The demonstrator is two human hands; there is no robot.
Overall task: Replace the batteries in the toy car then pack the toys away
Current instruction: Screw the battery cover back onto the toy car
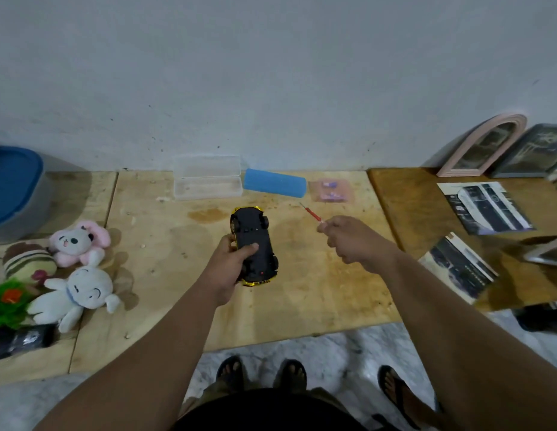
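Note:
A gold toy car point(254, 244) is turned upside down, black underside facing up, above the middle of the wooden table point(177, 275). My left hand point(230, 262) grips it along its left side, thumb across the underside. To the right, my right hand point(348, 241) pinches a small red-handled screwdriver point(311, 214), its tip pointing away toward the wall. A pink packet of batteries point(331, 190) lies at the back of the table. Plush toys lie at the left: a pink and white one point(78, 244), a white one point(81, 290) and a striped one point(28, 262).
An open clear plastic case point(207, 178) and a blue foam block point(274, 183) sit against the wall. A blue-lidded bin point(12, 194) stands far left. Leaflets point(485, 206) and framed pictures point(488, 144) occupy the darker table on the right. A black toy point(19, 340) lies front left.

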